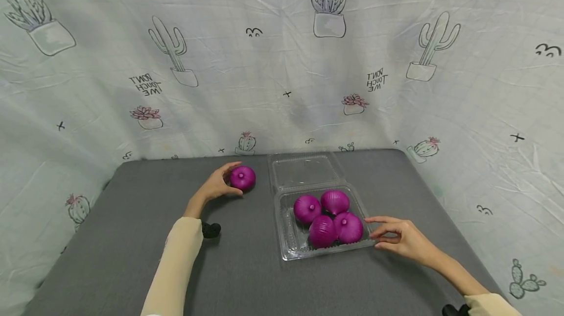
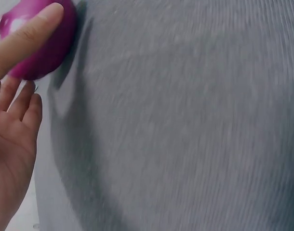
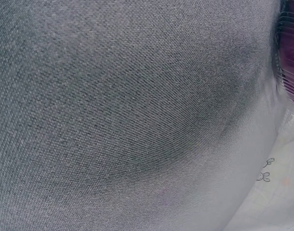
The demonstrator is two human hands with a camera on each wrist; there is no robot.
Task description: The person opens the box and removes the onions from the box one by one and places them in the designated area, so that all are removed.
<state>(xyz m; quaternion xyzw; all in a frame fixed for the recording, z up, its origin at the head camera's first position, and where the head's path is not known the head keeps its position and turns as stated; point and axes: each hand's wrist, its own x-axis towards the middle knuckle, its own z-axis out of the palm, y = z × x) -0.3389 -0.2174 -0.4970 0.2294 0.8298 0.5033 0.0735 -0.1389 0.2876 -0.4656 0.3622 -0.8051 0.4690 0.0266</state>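
A purple onion sits on the grey table toward the back left. My left hand holds it from its left side, thumb on the near side and fingers on the far side. In the left wrist view, the thumb lies across the onion. A clear plastic clamshell box lies with its lid folded back, and several purple onions are in its base. My right hand has its fingertips at the box's right edge, fingers loosely extended. No fingers show in the right wrist view.
The grey cloth-covered table extends around the box. A white curtain printed with cacti hangs behind it and at the sides. Part of the box wall shows at the edge of the right wrist view.
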